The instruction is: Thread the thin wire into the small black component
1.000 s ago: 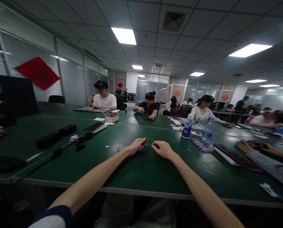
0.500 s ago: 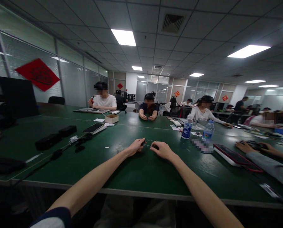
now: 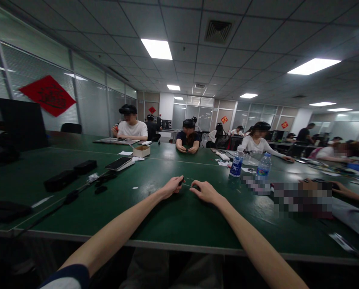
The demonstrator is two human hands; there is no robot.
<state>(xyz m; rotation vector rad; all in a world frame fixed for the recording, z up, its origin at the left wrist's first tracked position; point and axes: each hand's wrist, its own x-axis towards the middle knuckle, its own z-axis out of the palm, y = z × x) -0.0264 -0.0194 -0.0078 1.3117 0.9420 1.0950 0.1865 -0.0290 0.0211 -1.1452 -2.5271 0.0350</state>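
Over the green tabletop (image 3: 179, 216), the left hand (image 3: 167, 188) and right hand (image 3: 204, 192) each pinched a small dark piece (image 3: 181, 181), with a thin strand (image 3: 187, 185) between the grips; a blue-labelled bottle (image 3: 236, 164) stood beyond.

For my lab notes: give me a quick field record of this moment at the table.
Left hand: pinches a small dark object
Right hand: holds a second small dark object
Between them: a thin pale strand
Surface: green table
Rest: smartphone, cardboard box, two water bottles, seated co-worker
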